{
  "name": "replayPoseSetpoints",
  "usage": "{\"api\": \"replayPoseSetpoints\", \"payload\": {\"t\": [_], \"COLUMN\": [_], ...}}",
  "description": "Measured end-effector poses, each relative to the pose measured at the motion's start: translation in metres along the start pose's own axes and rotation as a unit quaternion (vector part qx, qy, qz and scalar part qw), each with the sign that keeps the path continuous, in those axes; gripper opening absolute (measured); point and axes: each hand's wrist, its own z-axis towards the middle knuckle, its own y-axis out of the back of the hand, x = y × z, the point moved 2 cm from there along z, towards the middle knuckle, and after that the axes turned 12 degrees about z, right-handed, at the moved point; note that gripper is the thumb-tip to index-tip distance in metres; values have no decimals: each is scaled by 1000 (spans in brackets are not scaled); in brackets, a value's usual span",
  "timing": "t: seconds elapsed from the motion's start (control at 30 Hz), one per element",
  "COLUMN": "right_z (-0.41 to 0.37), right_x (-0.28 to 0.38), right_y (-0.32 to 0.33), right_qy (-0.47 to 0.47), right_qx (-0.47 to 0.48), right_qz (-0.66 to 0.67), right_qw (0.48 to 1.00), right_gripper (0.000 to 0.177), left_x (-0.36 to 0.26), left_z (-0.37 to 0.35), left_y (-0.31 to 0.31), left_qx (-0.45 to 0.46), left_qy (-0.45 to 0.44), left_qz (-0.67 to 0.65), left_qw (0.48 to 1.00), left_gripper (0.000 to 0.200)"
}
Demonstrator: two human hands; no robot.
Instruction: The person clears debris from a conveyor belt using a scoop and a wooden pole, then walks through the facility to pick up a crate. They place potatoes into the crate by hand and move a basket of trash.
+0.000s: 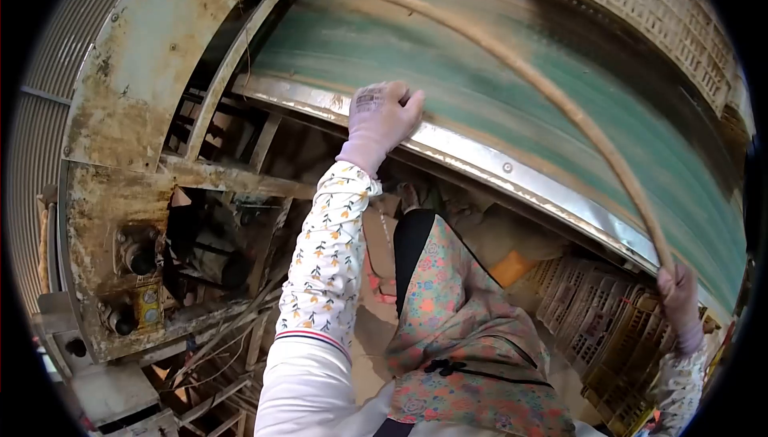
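Observation:
My left hand (385, 119), in a pale glove, is closed at the shiny metal edge rail (512, 167) of a green conveyor belt (512, 93). Its fingers curl away from view over the rail, and the thumb sticks out to the right. My right hand (680, 299), gloved as well, wraps round the near end of a long wooden stick (552, 89) at the lower right. This stick runs in a bent line over the belt, up to the far left end of the belt.
Rusty machine panels and a metal frame (120, 157) stand at left, with an opening showing dark machinery (216, 257). Plastic crates (608, 317) are stacked under the belt's right part. Another pale crate (648, 13) lies beyond the belt. A flowered apron (472, 333) covers my front.

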Motion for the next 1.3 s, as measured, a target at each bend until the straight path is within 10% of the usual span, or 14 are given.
{"api": "replayPoseSetpoints", "payload": {"t": [0.27, 0.4, 0.53, 0.7, 0.97, 1.3], "right_z": [53, 114, 162, 261, 401, 370], "right_x": [-18, 51, 112, 184, 286, 226], "right_y": [3, -56, -119, -203, -407, -315], "right_qy": [29, -143, -145, -44, -72, -108], "right_qx": [40, 154, 203, 282, 479, 544], "right_qz": [-65, 87, 191, 238, 330, 381], "right_qw": [997, 974, 949, 928, 810, 740], "right_gripper": [42, 43, 40, 42, 35, 38], "left_x": [3, 23, 54, 49, 53, 52], "left_z": [-2, 10, 31, 35, 34, 37], "left_y": [4, 0, 4, -2, 1, 7], "left_qx": [-34, -83, 11, -148, -55, -45], "left_qy": [-1, 14, 117, -101, -11, -35], "left_qz": [-136, -135, -198, 70, -71, -58], "left_qw": [990, 987, 973, 981, 996, 997], "left_gripper": [35, 32, 40, 78, 76, 85]}}
